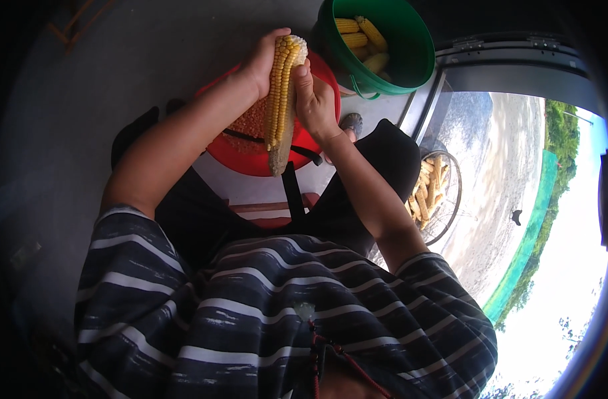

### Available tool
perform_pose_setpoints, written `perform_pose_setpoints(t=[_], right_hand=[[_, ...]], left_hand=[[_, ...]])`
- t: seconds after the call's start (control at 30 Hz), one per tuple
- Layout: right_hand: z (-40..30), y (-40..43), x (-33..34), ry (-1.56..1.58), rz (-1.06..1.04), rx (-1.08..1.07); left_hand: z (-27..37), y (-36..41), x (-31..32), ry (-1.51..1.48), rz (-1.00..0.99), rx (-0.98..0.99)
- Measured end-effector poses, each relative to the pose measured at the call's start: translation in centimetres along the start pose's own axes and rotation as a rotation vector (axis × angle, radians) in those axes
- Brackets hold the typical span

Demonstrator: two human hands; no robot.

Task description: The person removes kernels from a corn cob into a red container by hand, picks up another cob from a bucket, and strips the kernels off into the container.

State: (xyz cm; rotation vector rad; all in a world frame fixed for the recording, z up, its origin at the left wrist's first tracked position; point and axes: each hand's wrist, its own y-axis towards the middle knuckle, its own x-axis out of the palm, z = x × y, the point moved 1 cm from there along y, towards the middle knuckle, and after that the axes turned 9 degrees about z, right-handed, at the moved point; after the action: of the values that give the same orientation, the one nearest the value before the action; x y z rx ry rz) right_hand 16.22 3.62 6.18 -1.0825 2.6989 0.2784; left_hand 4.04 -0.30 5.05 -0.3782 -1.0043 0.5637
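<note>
A partly shelled ear of corn (281, 95) stands lengthwise between my hands, its pale tip end at the top. Yellow kernel rows remain along its front and left, while the lower right side shows bare cob. My left hand (260, 65) grips the upper left side, fingers mostly hidden behind the ear. On the upper right, my right hand (316, 102) holds it with the thumb pressed near the top. Beneath them is a red basin (244, 166) containing loose corn kernels (249, 122). A dark bar (304, 152) crosses the basin, partly covered by the ear.
A green bucket (409, 55) with several yellow ears of corn (371, 32) stands at the upper right. Bare cobs (426, 192) fill a round wire basket (456, 174) beyond the door frame (428, 107). My knees flank the basin; part of a red stool (259, 207) shows below.
</note>
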Motion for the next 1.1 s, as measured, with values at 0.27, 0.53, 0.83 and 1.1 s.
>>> perform_pose_setpoints(t=[0.27,0.53,0.83,1.1], right_hand=[[0.1,0.0,0.0,0.004,-0.176,0.093],[-0.3,-0.9,-0.2,-0.317,-0.217,-0.06],[-0.1,-1.5,-0.2,-0.287,-0.166,-0.35],[0.4,-1.1,0.6,-0.221,-0.197,-0.002]], left_hand=[[2.6,1.4,-1.7,-0.094,-0.081,0.009],[4.0,1.3,-1.5,-0.029,0.206,0.181],[4.0,0.9,-1.1,0.046,0.029,0.115],[2.4,0.9,-0.6,0.037,0.09,0.065]])
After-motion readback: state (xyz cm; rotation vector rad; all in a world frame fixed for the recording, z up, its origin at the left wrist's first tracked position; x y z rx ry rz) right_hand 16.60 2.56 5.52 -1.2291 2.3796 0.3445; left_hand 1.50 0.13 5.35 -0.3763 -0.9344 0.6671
